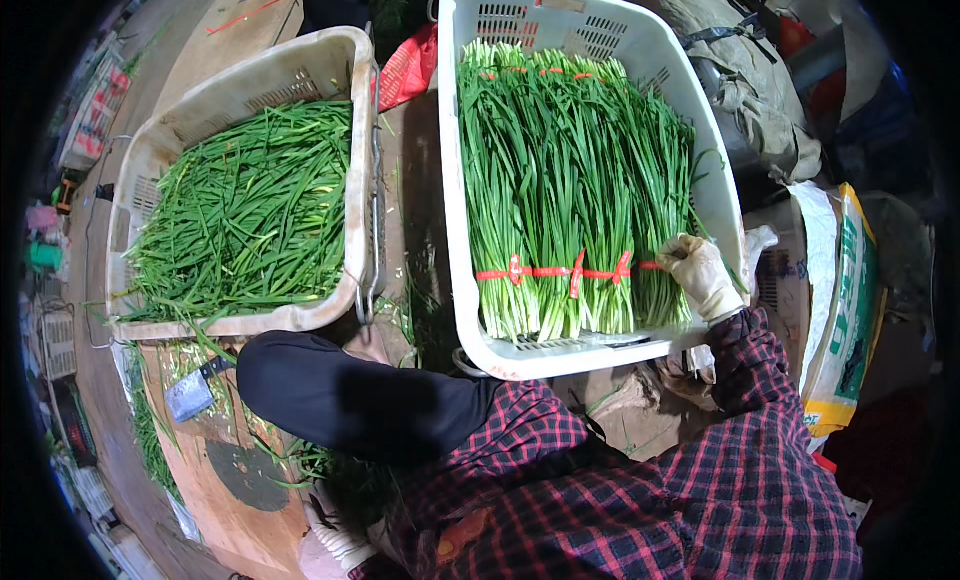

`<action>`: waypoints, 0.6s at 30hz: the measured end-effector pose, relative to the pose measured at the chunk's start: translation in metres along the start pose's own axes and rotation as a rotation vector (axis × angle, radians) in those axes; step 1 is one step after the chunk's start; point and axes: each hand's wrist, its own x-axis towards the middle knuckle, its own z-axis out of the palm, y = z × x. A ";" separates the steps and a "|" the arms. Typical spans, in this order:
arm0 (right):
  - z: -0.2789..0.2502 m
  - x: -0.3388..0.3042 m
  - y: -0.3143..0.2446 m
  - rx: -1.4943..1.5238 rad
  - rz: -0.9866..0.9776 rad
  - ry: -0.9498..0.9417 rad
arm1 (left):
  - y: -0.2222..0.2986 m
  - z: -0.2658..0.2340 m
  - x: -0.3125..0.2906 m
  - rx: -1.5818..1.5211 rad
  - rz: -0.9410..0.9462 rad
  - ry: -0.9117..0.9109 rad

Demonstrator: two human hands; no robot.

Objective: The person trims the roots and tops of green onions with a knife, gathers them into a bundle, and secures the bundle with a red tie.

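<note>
Looks well along, to judge by the red-banded chive bundles (560, 190) laid side by side in the white plastic crate (452, 180), though with loose, unbound chives (245, 215) left in the dirtier crate (357, 200) alongside. Beside the rightmost bundle, gloved right hand (697, 273), fingers curled together, unclear whether clamped on any stalks. Farther out, left hand (327, 552) low down, grip impossible to tell, and cleaver (188, 395) at the edge of the wooden board (240, 542).
</note>
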 end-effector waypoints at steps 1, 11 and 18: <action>0.003 -0.006 0.040 0.096 0.047 -0.022 | -0.005 0.001 0.012 0.182 0.093 0.065; 0.033 -0.005 -0.017 -0.864 -0.512 -0.356 | 0.056 -0.028 0.005 -0.278 -0.183 0.024; 0.044 0.013 0.035 -0.214 -0.448 -0.273 | 0.086 -0.053 0.027 -1.791 -0.638 0.185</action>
